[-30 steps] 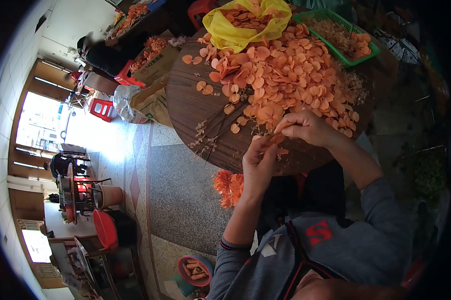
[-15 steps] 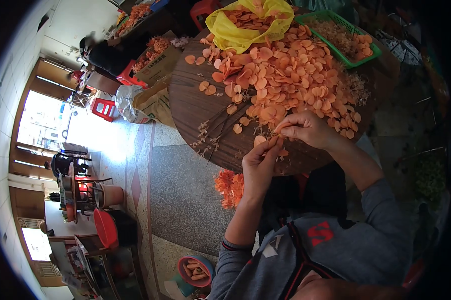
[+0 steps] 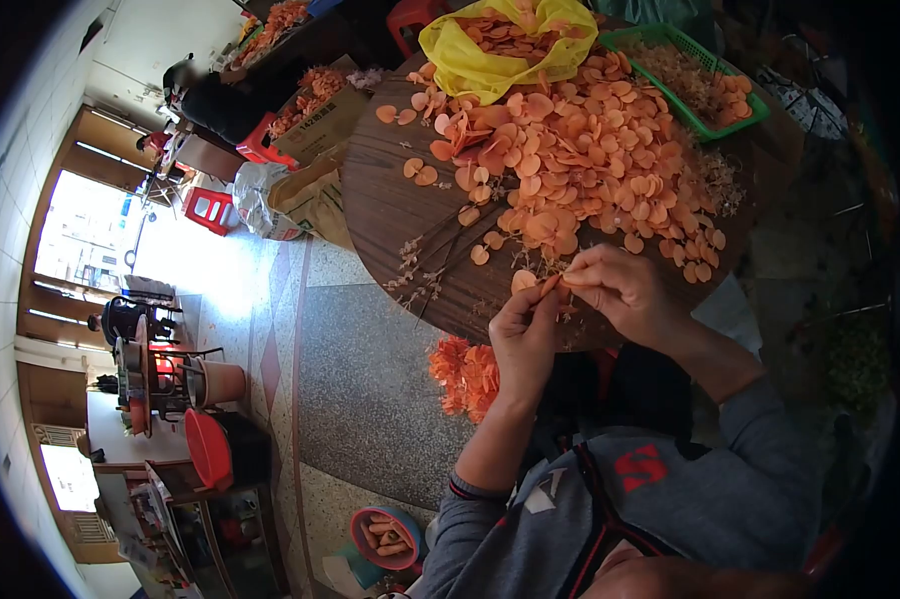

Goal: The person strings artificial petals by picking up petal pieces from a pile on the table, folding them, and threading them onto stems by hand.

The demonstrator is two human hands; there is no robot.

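Observation:
Over the near edge of the round wooden table (image 3: 390, 215), both hands meet fingertip to fingertip. My left hand (image 3: 523, 339) is closed in a pinch on a small orange petal piece (image 3: 551, 286); any stem in it is too fine to make out. My right hand (image 3: 624, 290) also pinches, thumb against forefinger, with a bit of orange petal showing at the tips. Just beyond them spreads a large heap of round orange petals (image 3: 590, 150). One loose petal (image 3: 523, 281) lies beside the left fingertips. Thin brown sprigs (image 3: 420, 270) rest on the wood to the left.
A yellow plastic bag (image 3: 450, 65) of petals and a green basket (image 3: 714, 130) with dried sprigs and petals stand at the table's far side. Orange flower bunches (image 3: 463, 377) are below the edge. Another person (image 3: 215, 105) is at the back, near a cardboard box (image 3: 320, 125).
My right hand has turned and dropped slightly, its fingertips closer to the left ones. The left hand has shifted only a little. The whole view has moved slightly.

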